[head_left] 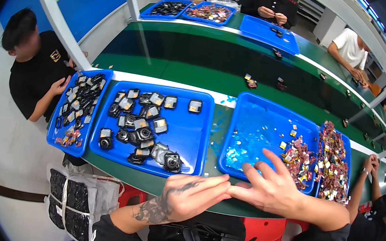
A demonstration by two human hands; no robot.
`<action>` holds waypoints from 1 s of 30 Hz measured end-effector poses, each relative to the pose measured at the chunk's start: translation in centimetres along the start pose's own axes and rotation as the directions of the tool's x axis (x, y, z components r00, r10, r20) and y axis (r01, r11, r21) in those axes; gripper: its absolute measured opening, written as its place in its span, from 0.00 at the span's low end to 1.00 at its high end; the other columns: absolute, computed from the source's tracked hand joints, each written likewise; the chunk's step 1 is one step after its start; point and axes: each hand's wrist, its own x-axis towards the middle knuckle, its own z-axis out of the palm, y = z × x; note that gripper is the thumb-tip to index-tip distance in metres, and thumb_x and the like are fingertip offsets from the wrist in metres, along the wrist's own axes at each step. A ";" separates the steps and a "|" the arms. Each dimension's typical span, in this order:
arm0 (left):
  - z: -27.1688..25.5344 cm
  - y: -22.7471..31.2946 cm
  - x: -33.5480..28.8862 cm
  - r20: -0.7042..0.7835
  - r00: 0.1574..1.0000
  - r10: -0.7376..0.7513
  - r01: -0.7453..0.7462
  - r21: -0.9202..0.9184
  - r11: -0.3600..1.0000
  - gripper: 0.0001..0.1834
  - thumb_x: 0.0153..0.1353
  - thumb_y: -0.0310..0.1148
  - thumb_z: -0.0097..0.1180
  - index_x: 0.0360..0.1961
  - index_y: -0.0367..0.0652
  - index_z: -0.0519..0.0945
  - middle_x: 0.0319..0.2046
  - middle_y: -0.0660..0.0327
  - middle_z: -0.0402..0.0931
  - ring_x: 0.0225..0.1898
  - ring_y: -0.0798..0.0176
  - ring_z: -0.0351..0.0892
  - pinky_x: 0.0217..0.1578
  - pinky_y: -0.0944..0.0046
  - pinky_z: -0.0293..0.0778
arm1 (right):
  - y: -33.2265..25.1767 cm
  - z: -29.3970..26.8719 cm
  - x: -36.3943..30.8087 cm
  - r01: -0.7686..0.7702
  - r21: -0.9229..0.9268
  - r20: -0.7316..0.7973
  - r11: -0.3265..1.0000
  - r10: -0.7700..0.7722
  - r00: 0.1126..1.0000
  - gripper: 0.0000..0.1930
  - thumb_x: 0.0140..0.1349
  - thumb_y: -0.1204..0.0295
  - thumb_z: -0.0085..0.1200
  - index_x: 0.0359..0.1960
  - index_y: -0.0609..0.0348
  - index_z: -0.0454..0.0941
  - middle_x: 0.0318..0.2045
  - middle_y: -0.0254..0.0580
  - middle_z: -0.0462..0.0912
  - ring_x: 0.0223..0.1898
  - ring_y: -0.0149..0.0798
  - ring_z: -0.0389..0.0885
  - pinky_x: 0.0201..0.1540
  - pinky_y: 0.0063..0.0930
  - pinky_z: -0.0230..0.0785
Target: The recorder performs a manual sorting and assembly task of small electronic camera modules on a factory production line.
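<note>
My left hand point(194, 192), with its fingers pressed together, is at the table's near edge between two blue trays. Its fingertips meet the thumb of my right hand point(271, 184); anything pinched there is too small or hidden to make out. The other right fingers are spread over the near edge of a blue tray point(277, 111). In that tray lie bluish clear film scraps point(242, 150) and a heap of small parts with reddish wires point(297, 161). To the left, a blue tray point(186, 139) holds several small black devices with silvery wrapping point(144, 131).
A narrow tray of black devices point(81, 98) stands far left beside a person point(32, 69). Another tray of wired parts point(333, 165) is at the right. Beyond runs a green belt point(186, 53) with scattered pieces; other people sit across it. A strapped bundle point(70, 197) stands on the floor.
</note>
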 end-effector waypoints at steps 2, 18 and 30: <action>-1.1 -0.4 0.1 0.002 0.998 0.069 -0.069 0.021 0.997 0.10 0.48 0.24 0.67 0.35 0.39 0.84 0.38 0.57 0.84 0.33 0.61 0.84 0.31 0.66 0.79 | -0.4 -0.4 -0.9 -0.015 0.119 0.055 0.993 0.008 0.998 0.23 0.57 0.61 0.57 0.57 0.43 0.74 0.33 0.39 0.78 0.31 0.35 0.78 0.48 0.39 0.73; 3.2 -15.2 6.7 0.134 0.891 -0.434 0.191 0.755 0.627 0.19 0.56 0.45 0.62 0.28 0.37 0.78 0.29 0.51 0.81 0.33 0.48 0.82 0.35 0.50 0.76 | 9.0 4.3 -12.3 -0.868 0.262 -0.093 0.422 0.906 0.413 0.07 0.60 0.70 0.57 0.30 0.62 0.80 0.24 0.49 0.77 0.28 0.53 0.77 0.34 0.43 0.71; 2.4 -8.9 8.1 0.413 0.716 -0.562 0.635 -0.720 0.280 0.08 0.61 0.25 0.59 0.41 0.35 0.79 0.33 0.62 0.78 0.40 0.67 0.81 0.35 0.73 0.76 | 8.7 5.6 -10.0 -0.854 0.299 0.127 0.426 0.869 0.478 0.06 0.52 0.75 0.62 0.32 0.57 0.80 0.30 0.38 0.80 0.36 0.39 0.78 0.42 0.35 0.68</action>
